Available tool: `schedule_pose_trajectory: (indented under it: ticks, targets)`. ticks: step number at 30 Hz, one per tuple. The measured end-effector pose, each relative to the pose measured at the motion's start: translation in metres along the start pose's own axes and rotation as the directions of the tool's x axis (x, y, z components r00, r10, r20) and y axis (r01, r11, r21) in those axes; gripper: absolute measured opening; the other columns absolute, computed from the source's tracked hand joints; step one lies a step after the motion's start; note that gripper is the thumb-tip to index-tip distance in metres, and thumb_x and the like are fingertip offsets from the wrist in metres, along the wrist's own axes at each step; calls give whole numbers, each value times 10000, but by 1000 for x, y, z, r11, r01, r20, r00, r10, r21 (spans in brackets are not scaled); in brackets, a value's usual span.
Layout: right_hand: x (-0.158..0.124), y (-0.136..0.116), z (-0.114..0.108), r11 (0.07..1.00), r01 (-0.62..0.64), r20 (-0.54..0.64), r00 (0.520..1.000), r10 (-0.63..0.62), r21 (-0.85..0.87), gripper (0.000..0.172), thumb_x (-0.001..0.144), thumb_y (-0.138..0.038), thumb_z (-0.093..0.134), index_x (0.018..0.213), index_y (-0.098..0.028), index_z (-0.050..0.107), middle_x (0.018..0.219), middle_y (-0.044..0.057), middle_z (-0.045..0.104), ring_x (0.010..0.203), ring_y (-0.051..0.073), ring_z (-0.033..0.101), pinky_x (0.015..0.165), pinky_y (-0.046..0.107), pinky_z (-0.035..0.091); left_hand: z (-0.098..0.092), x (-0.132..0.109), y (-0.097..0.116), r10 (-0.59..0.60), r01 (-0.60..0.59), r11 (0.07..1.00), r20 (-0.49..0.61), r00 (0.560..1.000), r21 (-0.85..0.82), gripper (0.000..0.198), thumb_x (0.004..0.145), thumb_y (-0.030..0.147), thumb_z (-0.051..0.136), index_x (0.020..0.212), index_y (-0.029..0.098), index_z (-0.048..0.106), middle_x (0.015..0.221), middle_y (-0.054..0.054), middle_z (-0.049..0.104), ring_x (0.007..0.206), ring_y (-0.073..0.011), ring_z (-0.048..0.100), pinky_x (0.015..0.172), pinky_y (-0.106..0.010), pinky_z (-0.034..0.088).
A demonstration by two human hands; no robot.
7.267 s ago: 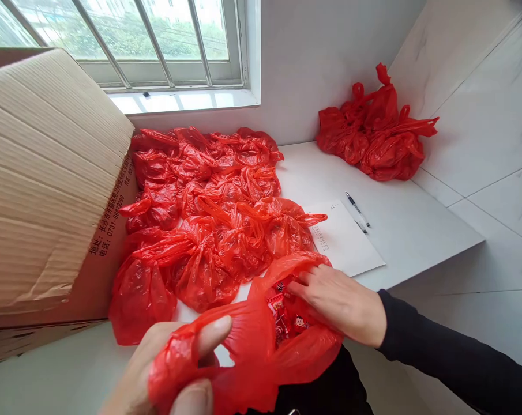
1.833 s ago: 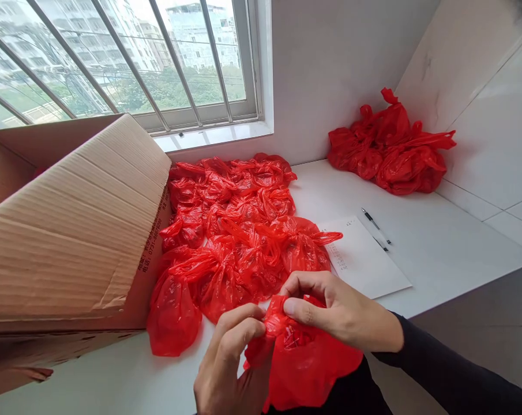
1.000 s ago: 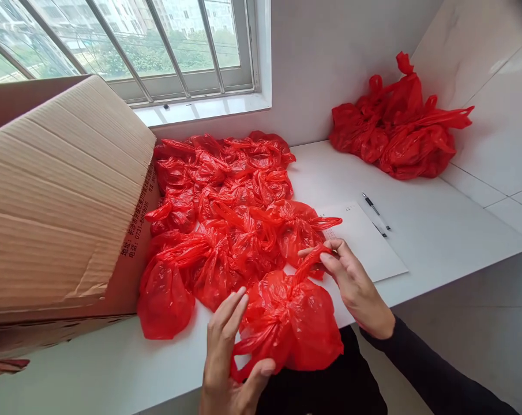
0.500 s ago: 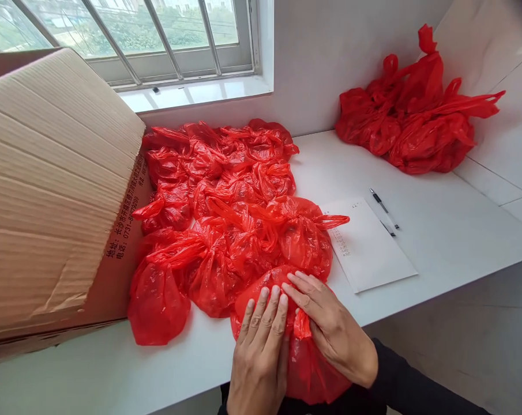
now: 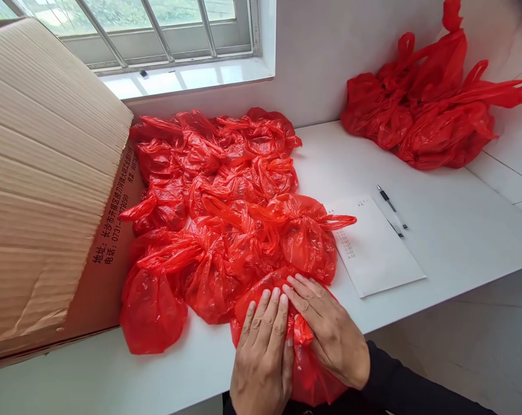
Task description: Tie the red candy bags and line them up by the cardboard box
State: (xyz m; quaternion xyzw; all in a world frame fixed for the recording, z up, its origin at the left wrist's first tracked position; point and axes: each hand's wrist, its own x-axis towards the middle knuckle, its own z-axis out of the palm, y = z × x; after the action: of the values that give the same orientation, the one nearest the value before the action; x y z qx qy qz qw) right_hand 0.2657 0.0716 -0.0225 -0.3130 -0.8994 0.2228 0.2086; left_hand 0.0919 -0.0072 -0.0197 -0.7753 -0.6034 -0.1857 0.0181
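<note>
At the front edge of the table lies a red plastic bag (image 5: pixel 261 288), bulging under both my palms. My left hand (image 5: pixel 263 351) rests flat on its left part with the fingers stretched out. On its right part my right hand (image 5: pixel 325 328) presses down, fingers extended and tilted toward the left hand. A twisted bit of the bag (image 5: pixel 303 331) pokes up between my hands. Just beyond it sit several knotted red bags (image 5: pixel 239 230) in rough rows. What the bags contain cannot be made out.
A large cardboard box (image 5: pixel 40 190) stands at the left on the white table (image 5: pixel 468 225). White paper (image 5: pixel 382 259) and a pen (image 5: pixel 390 204) lie to the right. More red bags (image 5: pixel 429 109) are heaped in the back right corner. A barred window (image 5: pixel 178 34) is behind.
The view has shifted slightly, so the box, window and heaped bags sit a little differently. My hands stay on the bag, barely moved.
</note>
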Motion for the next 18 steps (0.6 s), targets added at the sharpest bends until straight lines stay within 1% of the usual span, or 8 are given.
schedule_pose_trajectory:
  ticks: [2, 4, 6, 8, 10, 13, 15, 18]
  targets:
    - [0, 0, 0, 1000, 8, -13, 1000, -8, 1, 665, 938, -198, 445, 1587, -162, 304, 1586, 122, 426, 1491, 294, 346, 1186, 529, 392, -1, -1, 0, -4, 4, 1000, -8, 1000, -31, 627, 907, 80, 513, 1518, 72, 374, 1560, -130, 467, 1506, -270, 309, 1244, -435, 225]
    - [-1, 0, 0, 1000, 14, -21, 1000, -13, 7, 665, 935, -185, 439, 1587, -172, 306, 1583, 116, 432, 1487, 293, 353, 1187, 531, 389, -2, -5, 2, -23, 18, 995, -48, 999, -98, 628, 903, 53, 523, 1514, 86, 382, 1543, -138, 476, 1495, -282, 326, 1235, -450, 250]
    - [-2, -1, 0, 1000, 7, -27, 1000, -7, 25, 666, 933, -163, 424, 1588, -187, 306, 1582, 103, 436, 1485, 286, 358, 1189, 532, 384, -5, -10, 4, -79, 57, 984, -128, 989, -169, 630, 891, 22, 551, 1498, 113, 410, 1507, -149, 492, 1469, -306, 359, 1209, -476, 300]
    - [-4, 0, 0, 998, -4, -35, 999, 6, 58, 665, 934, -146, 413, 1588, -199, 306, 1576, 92, 446, 1481, 280, 364, 1191, 534, 378, -9, -19, 4, -156, 114, 974, -218, 963, -195, 610, 873, 32, 613, 1456, 142, 467, 1427, -151, 540, 1397, -323, 434, 1160, -491, 362]
    - [-7, 0, 0, 995, -18, -47, 999, 23, 102, 642, 954, -156, 422, 1584, -209, 313, 1570, 90, 453, 1478, 281, 367, 1191, 537, 375, -14, -28, 3, -206, 160, 971, -278, 938, -180, 533, 841, 68, 689, 1352, 154, 564, 1295, -142, 606, 1264, -320, 520, 1085, -492, 415]
    - [-12, 2, 0, 978, -30, -69, 997, 45, 207, 569, 1000, -222, 442, 1562, -229, 355, 1569, 88, 449, 1476, 287, 359, 1183, 538, 384, -24, -39, -3, -201, 161, 975, -300, 933, -151, 311, 812, 75, 736, 1094, 196, 682, 1095, -102, 662, 1059, -280, 580, 979, -471, 446]
    - [-14, 2, -1, 954, -54, -84, 993, 82, 294, 514, 1022, -251, 436, 1535, -259, 400, 1555, 74, 464, 1469, 279, 369, 1182, 528, 391, -32, -43, -7, -186, 147, 978, -308, 933, -145, 235, 832, 47, 708, 985, 224, 689, 995, -67, 679, 972, -247, 595, 937, -442, 456]
    - [-17, 1, -6, 898, -130, -115, 974, 195, 421, 426, 1046, -260, 410, 1460, -310, 494, 1493, 49, 532, 1429, 254, 435, 1175, 504, 410, -43, -43, -10, -192, 152, 977, -318, 929, -148, 179, 900, 56, 620, 922, 231, 652, 865, -34, 681, 869, -212, 598, 905, -409, 456]
